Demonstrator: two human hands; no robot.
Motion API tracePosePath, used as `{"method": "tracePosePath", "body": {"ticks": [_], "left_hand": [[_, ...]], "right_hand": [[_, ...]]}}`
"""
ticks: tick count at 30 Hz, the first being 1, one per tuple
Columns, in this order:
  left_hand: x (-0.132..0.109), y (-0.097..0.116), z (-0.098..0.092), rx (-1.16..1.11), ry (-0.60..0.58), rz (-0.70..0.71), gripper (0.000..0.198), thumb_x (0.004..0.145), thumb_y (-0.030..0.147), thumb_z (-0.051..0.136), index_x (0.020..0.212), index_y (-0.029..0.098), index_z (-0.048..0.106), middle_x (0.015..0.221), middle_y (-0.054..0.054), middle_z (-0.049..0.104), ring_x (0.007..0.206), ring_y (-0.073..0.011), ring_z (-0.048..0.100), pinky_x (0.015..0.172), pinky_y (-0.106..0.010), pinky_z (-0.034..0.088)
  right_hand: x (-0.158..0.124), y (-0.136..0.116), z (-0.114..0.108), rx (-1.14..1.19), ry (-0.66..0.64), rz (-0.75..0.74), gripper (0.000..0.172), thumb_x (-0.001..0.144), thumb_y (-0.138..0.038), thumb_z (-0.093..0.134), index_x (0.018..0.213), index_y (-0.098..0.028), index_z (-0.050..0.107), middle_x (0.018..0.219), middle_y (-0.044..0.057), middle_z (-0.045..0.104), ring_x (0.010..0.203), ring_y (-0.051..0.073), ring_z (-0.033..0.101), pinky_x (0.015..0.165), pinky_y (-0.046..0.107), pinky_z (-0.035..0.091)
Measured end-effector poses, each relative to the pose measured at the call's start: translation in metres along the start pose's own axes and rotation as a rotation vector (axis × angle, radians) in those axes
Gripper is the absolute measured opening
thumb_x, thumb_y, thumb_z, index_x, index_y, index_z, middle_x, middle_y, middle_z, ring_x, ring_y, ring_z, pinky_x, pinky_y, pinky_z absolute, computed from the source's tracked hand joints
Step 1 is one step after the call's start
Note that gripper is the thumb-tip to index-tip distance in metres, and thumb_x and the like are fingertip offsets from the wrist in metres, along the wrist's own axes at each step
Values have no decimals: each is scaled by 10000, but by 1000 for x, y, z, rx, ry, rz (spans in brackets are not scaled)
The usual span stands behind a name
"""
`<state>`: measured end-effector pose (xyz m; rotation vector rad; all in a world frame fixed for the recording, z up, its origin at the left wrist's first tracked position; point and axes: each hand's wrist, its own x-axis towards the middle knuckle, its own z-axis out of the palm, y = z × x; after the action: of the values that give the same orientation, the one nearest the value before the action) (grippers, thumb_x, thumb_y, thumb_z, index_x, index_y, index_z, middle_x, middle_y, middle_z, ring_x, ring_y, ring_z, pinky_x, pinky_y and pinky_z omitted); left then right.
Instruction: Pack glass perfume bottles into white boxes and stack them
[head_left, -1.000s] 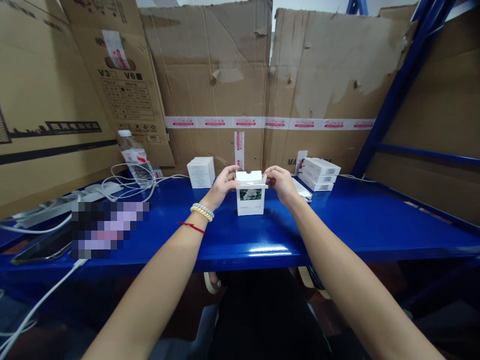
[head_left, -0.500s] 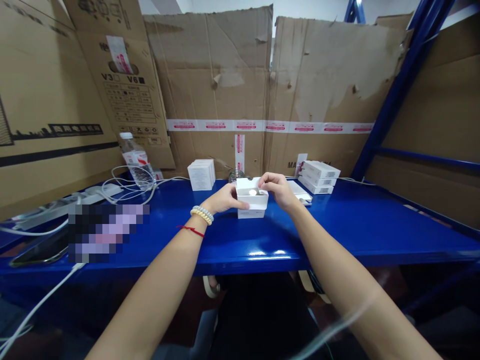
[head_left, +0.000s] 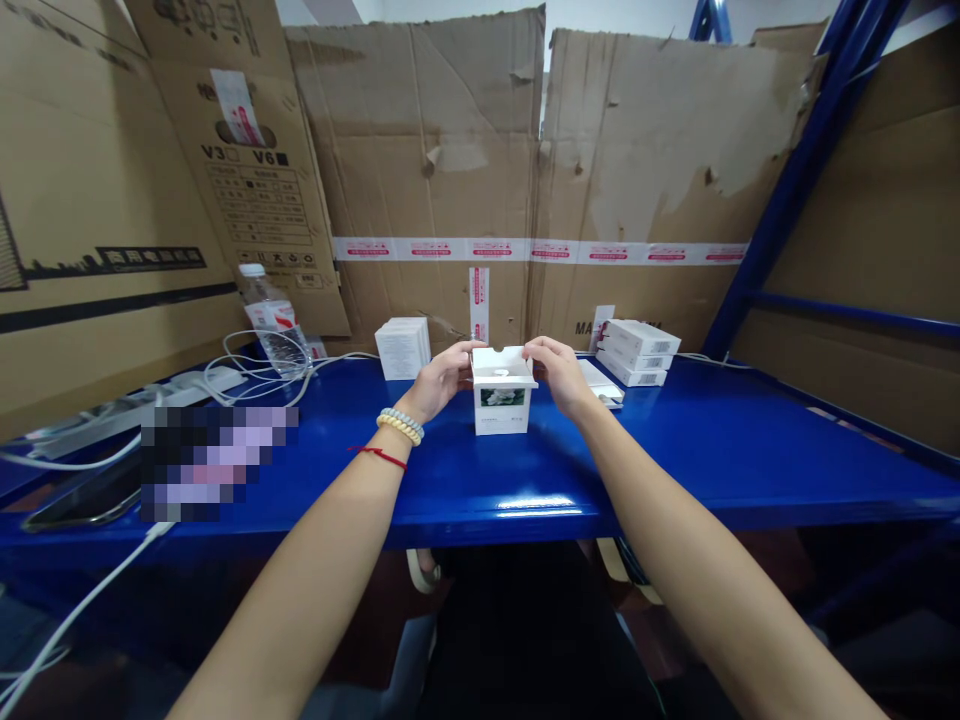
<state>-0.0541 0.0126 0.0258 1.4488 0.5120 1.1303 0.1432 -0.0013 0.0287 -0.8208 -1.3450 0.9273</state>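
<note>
A small white cardboard box (head_left: pixel 502 418) stands upright on the table in front of me, with a dark green picture on its front. Its top is open, and something white and rounded shows inside, too small to name. My left hand (head_left: pixel 442 380) grips the upper left corner of the box, fingertips at the back edge. At the upper right corner, my right hand (head_left: pixel 556 374) pinches the edge with thumb and fingers. Right behind that hand lies a flat white box (head_left: pixel 600 382).
White boxes (head_left: pixel 403 350) stand in a row at the back left; more white boxes (head_left: pixel 636 350) are stacked back right. A water bottle (head_left: pixel 274 320), cables, a power strip (head_left: pixel 187 390) and a phone (head_left: pixel 86 495) occupy the left. Cardboard (head_left: pixel 435 170) walls the blue table (head_left: pixel 705 460).
The front flap, which hung low over the box front, is now nearly level and the picture shows. My left hand has moved from the front to the back corner; my right hand shifted slightly right.
</note>
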Motion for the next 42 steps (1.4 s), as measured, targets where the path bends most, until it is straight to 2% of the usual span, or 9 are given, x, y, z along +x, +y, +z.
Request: {"method": "tracePosePath", "body": {"ticks": [5, 10, 17, 24, 30, 36, 42], "left_hand": [[0, 0, -1, 36, -45, -19, 600, 545, 234, 702, 1126, 139, 584, 939, -64, 706, 888, -218, 633, 771, -301, 448], [0, -1, -4, 69, -123, -5, 675, 540, 181, 769, 1188, 131, 583, 965, -88, 715, 951, -249, 654, 859, -350, 461], [-3, 3, -4, 33, -142, -29, 639, 517, 110, 794, 1133, 115, 625, 966, -101, 729, 919, -226, 669, 855, -332, 483], [-5, 8, -2, 19, -128, -70, 567, 476, 80, 810, 1022, 106, 662, 872, -77, 735, 831, -194, 673, 842, -322, 493], [-6, 9, -3, 34, -159, -93, 578, 496, 107, 815, 1051, 118, 652, 921, -75, 729, 861, -191, 671, 849, -316, 487], [-7, 8, -4, 44, -237, -132, 539, 528, 132, 787, 1052, 117, 662, 942, -91, 727, 891, -222, 658, 870, -345, 460], [-3, 3, -9, 19, -245, -118, 460, 574, 163, 733, 1029, 113, 685, 920, -93, 726, 923, -241, 650, 853, -342, 448]], "right_hand": [[-1, -1, 1, -9, 4, -4, 243, 594, -365, 666, 588, -193, 495, 589, -48, 467, 556, 86, 418, 525, 238, 343], [-2, -1, 1, -47, -49, -3, 166, 565, -303, 633, 586, -188, 516, 595, -44, 475, 578, 91, 408, 551, 248, 339], [-3, -2, -1, -77, -103, -43, 113, 512, -242, 570, 609, -187, 579, 641, -23, 534, 628, 115, 437, 584, 257, 339], [-4, 0, -5, -169, -184, -153, 177, 532, -200, 515, 676, -190, 617, 688, -14, 565, 666, 128, 455, 632, 265, 331], [-6, -3, -5, -230, -235, -168, 237, 551, -196, 488, 734, -187, 638, 723, -7, 583, 696, 138, 486, 649, 268, 359], [-8, -5, -3, -252, -192, -204, 375, 542, -187, 500, 895, -192, 624, 767, -10, 607, 683, 134, 491, 611, 253, 365], [-6, -3, 0, -326, -79, -188, 313, 611, -257, 586, 903, -188, 675, 780, -7, 627, 661, 121, 476, 648, 273, 383]]}}
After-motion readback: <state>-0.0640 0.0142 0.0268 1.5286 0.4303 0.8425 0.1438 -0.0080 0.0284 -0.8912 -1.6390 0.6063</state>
